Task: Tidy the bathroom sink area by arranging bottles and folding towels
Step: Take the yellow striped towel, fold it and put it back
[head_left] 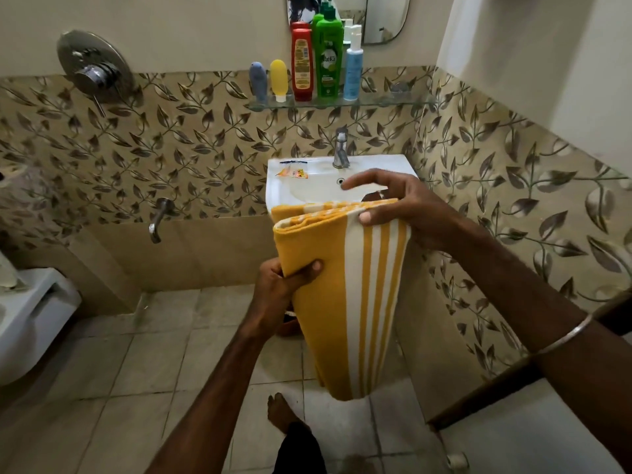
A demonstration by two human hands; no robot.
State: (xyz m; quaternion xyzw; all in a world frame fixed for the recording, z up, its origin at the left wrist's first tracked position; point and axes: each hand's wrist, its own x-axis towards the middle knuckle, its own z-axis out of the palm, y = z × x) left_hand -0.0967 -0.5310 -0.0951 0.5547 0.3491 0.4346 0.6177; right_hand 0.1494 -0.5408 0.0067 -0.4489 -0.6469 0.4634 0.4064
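Currently the yellow striped towel hangs folded in mid-air in front of the sink, long axis vertical, its doubled top edge level with the basin's front rim. The right hand pinches the top right corner, its other fingers spread; the left hand grips the left edge lower down. Judged: the next fold lifts the free bottom end, nearer the left hand.

Shower mixer: we see it mounted on the left wall.
Spout: low on the leaf-patterned tiles.
Toilet: we see it at the left edge.
Mirror: top, partly visible.
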